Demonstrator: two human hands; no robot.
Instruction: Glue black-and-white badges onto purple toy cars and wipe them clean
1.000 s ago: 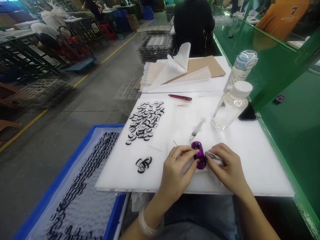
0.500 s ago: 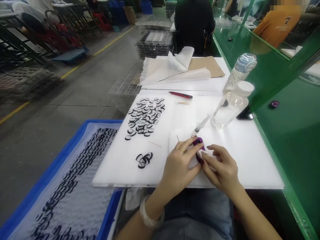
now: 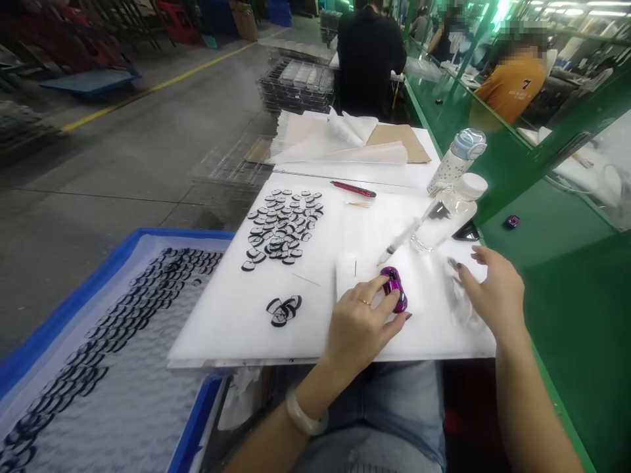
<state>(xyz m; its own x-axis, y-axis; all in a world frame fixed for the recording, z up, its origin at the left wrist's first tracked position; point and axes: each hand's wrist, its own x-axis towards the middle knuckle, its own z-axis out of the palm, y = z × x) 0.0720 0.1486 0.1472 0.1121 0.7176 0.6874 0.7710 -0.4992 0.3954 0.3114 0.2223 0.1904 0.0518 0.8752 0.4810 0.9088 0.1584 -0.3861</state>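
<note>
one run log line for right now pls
left hand: touching purple car | right hand: at white tissue, grip unclear | syringe: beyond car

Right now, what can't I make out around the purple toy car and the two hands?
- Head view: part of the purple toy car, hidden by the left hand.
- Head view: whether the right hand grips the thin white sheet; blurred.
- Head view: the dark object, partly hidden behind the clear bottle.
- Head view: the rest of the blue tray, cut off by the left and bottom edges.
</note>
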